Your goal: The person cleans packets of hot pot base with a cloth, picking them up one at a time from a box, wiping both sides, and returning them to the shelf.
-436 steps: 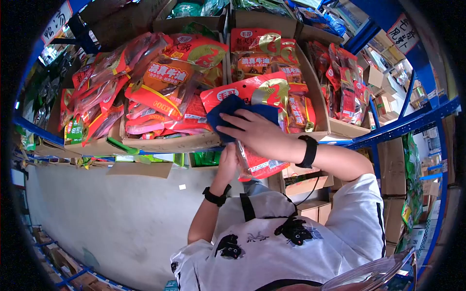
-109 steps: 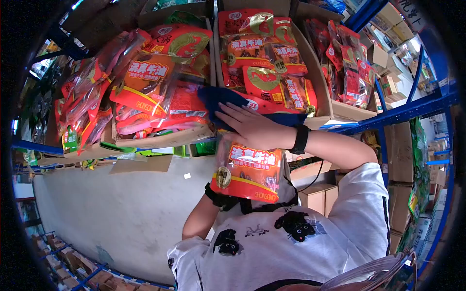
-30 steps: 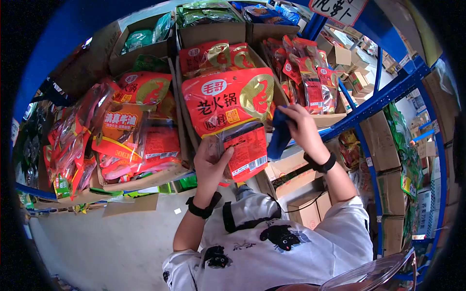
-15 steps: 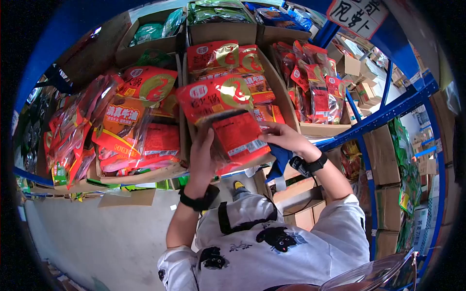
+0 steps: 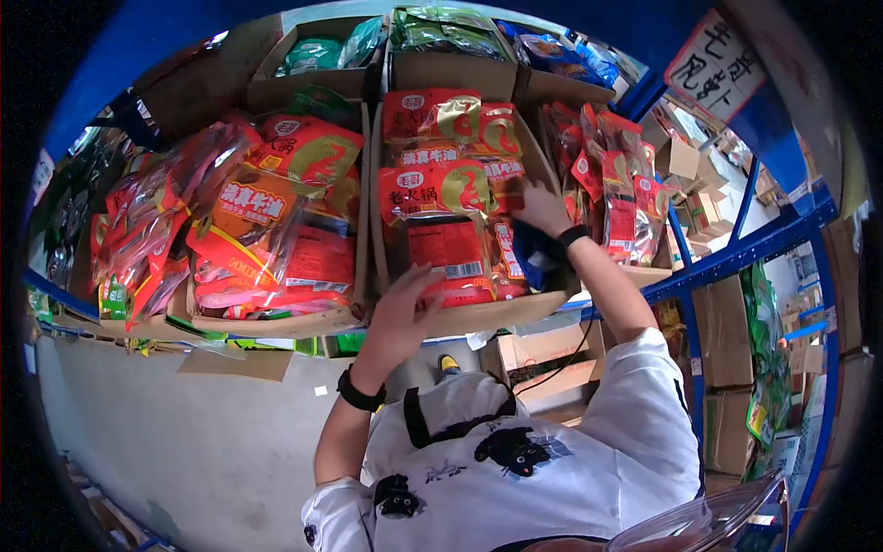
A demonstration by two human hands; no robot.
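The left arm is raised with the elbow bent. The left hand (image 5: 405,308) is spread open, nothing grasped, its fingertips laid against the lower edge of the red packet (image 5: 441,248). That packet is propped in the middle cardboard box (image 5: 497,313) on the shelf. The right arm is stretched higher, and the right hand (image 5: 543,210) is pressed onto the packets behind. A blue cloth (image 5: 532,259) is bunched under its wrist; whether it is gripped cannot be told.
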